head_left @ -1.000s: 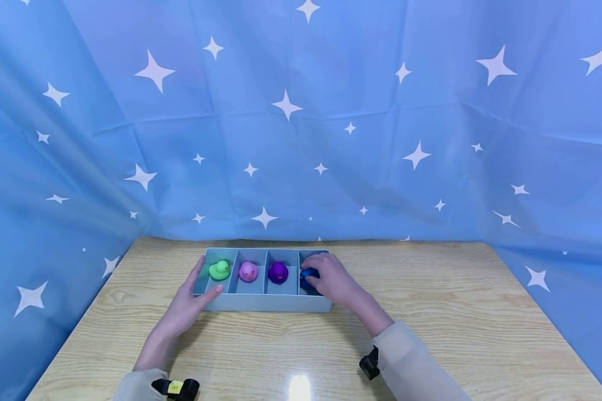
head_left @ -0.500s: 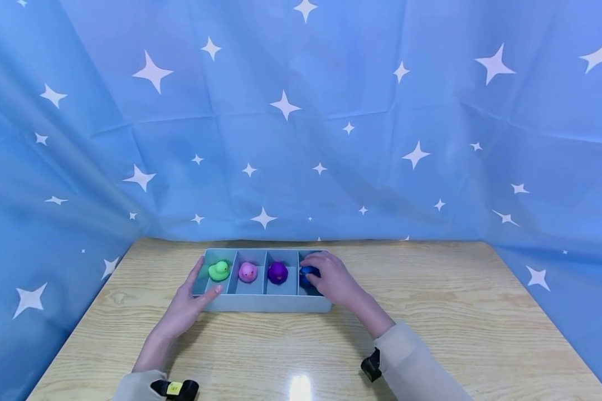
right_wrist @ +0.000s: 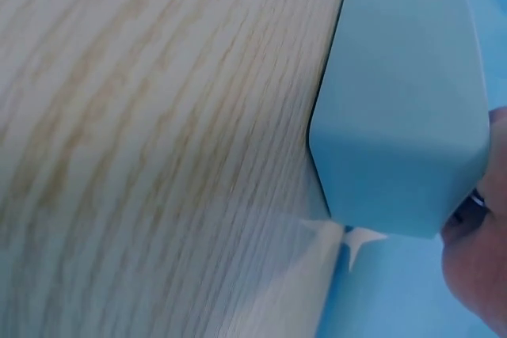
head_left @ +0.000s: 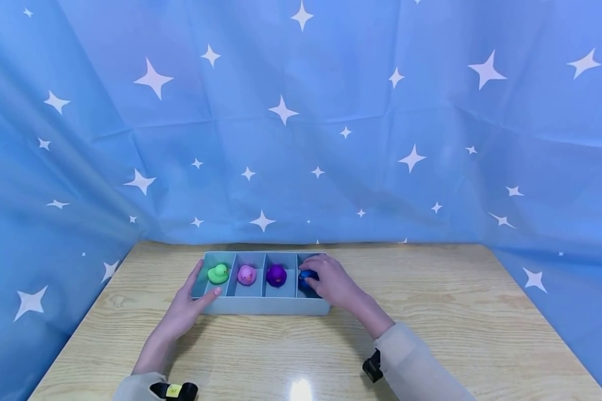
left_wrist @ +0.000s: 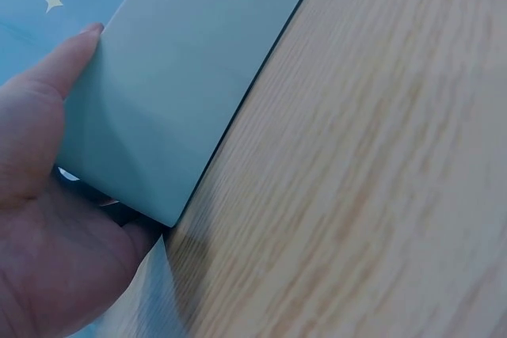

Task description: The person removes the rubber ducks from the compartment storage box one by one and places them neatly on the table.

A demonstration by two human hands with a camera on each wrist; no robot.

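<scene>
A light blue-grey box [head_left: 266,305] with a row of compartments stands near the table's back edge. From left to right it holds a green rubber duck [head_left: 218,274], a pink rubber duck [head_left: 247,275] and a purple rubber duck [head_left: 276,275], one per compartment. My left hand [head_left: 184,308] grips the box's left end, thumb at the front rim and fingers along the end wall. In the rightmost compartment my right hand [head_left: 335,281] holds a blue rubber duck [head_left: 307,275], mostly hidden by the fingers. The right wrist view shows the box's outer wall [right_wrist: 396,100] beside that hand.
The light wood table [head_left: 261,351] extends in front of the box and to both sides. A blue curtain with white stars [head_left: 301,139] hangs right behind the table's back edge and along its sides.
The head view has shifted slightly, so the scene sits a little lower. Both hands keep their places at the box, and the ducks stay in their compartments.
</scene>
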